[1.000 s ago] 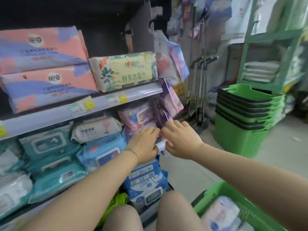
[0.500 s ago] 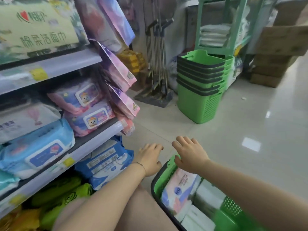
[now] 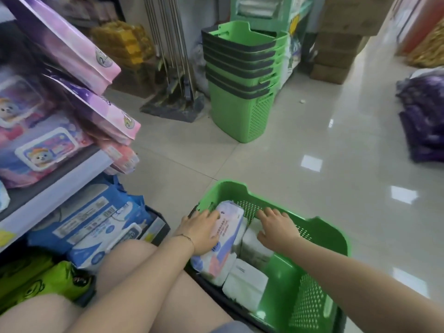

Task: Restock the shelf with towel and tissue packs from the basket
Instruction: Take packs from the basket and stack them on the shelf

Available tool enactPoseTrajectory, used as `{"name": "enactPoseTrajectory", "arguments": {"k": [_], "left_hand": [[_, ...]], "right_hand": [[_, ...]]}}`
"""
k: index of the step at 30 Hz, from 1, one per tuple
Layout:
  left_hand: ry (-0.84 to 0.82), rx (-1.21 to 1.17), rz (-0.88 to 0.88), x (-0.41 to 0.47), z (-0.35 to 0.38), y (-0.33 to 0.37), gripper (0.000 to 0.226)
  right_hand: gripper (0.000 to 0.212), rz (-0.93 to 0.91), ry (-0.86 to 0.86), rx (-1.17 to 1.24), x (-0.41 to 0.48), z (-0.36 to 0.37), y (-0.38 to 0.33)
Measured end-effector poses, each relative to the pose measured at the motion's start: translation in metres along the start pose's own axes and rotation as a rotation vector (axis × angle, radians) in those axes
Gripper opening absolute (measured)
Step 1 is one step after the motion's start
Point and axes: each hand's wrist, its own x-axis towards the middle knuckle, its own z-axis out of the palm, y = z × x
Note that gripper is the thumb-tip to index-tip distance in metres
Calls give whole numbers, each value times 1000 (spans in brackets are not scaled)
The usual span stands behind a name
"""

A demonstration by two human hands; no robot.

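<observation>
The low green basket of perforated plastic (image 3: pixel 310 306) has a smooth, faintly shiny rim and mesh-like walls. Inside it, the white, blue and pink pack in soft plastic film (image 3: pixel 229 227) looks sleek and slightly creased. The plain white packs (image 3: pixel 245 282) beside it look matt. The pale floor tiles (image 3: pixel 312 131) are glossy and mirror the lights. The flat pink-purple pouches (image 3: pixel 72 46) gleam. The brown cardboard boxes (image 3: pixel 336 54) are dull, and the thin metal poles (image 3: pixel 168 39) shine faintly.
</observation>
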Motion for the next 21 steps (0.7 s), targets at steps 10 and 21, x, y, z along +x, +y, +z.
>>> {"name": "enactPoseTrajectory", "arguments": {"k": [10, 21], "left_hand": [[-60, -203, -48, 17, 10, -5, 49], [-63, -220, 8, 28, 14, 6, 42]], "right_hand": [[85, 154, -280, 81, 8, 52, 17], [125, 297, -354, 113, 34, 78, -2]]}}
